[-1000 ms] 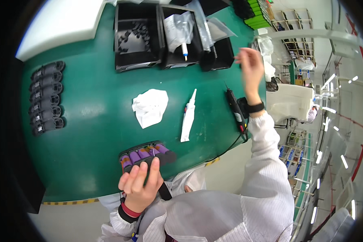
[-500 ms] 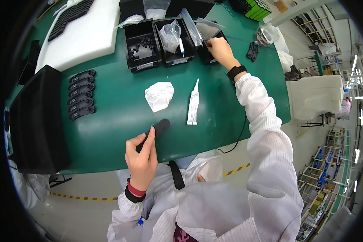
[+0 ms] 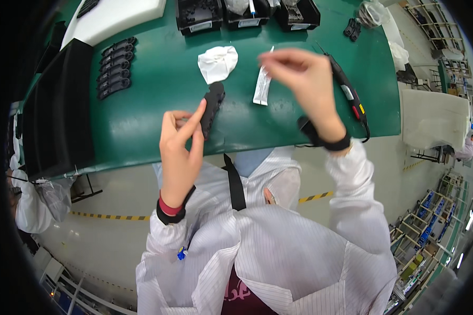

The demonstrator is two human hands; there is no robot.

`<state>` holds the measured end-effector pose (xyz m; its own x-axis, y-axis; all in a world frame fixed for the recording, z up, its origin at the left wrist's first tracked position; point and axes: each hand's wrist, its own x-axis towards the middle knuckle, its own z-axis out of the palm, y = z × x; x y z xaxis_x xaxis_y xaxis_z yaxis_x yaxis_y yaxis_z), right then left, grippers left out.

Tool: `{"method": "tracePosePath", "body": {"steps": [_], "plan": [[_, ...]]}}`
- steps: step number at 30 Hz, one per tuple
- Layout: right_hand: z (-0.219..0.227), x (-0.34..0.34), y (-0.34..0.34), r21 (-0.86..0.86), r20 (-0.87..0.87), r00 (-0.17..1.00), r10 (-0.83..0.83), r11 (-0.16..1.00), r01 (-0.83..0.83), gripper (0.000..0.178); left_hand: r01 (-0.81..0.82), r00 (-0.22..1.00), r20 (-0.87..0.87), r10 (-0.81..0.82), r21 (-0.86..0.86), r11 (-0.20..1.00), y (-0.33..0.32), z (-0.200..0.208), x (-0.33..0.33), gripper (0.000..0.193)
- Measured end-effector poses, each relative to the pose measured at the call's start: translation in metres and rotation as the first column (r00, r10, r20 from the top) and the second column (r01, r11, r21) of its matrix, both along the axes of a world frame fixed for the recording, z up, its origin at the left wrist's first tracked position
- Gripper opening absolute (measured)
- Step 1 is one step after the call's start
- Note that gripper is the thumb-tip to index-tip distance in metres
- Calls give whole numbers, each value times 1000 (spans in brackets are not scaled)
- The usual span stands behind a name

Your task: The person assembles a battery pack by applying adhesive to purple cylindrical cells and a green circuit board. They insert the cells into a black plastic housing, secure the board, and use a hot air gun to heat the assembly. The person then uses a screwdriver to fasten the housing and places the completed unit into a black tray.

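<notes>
My left hand (image 3: pixel 182 144) pinches a long black plastic part (image 3: pixel 214 107) near the table's front edge, its thumb and fingers along one side. The part stands tilted, with its notched edge showing. My right hand (image 3: pixel 305 79) is raised over the table, right of the left hand, its fingertips drawn together. Whatever sits between them is too small and smeared to make out. Beneath those fingertips lies a white tube (image 3: pixel 262 89) with a thin nozzle, partly covered by the hand. A crumpled white cloth (image 3: pixel 217 64) lies just beyond the black part.
Black bins (image 3: pixel 198 26) line the far side, holding small black pieces, a bag and a white pen. A black electric screwdriver (image 3: pixel 346 86) lies at right, its cord running off the edge. Several similar black parts (image 3: pixel 115 71) sit in a row at left, beside a black block (image 3: pixel 58 113).
My right hand has left the right-hand bin and come back toward me, above the tube. My left hand has turned the black part more upright. The view has shifted, bringing the screwdriver into sight.
</notes>
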<state>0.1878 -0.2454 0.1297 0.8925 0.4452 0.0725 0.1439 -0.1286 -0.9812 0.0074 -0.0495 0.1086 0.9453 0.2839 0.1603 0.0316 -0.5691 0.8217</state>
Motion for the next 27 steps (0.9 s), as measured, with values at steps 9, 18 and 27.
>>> {"method": "tracePosePath", "body": {"steps": [9,18,27], "plan": [[-83,-101,50,51,-371,928,-46,996,69,12,-20,999,-37,11,-236,971,8,-12,2,36],[-97,-113,62,-49,-280,941,-190,982,184,10,-42,999,-22,38,-208,977,12,-22,1,37],[-98,-120,67,-33,-332,914,-234,971,237,12,-23,1000,-19,19,-205,978,11,-22,0,37]]}}
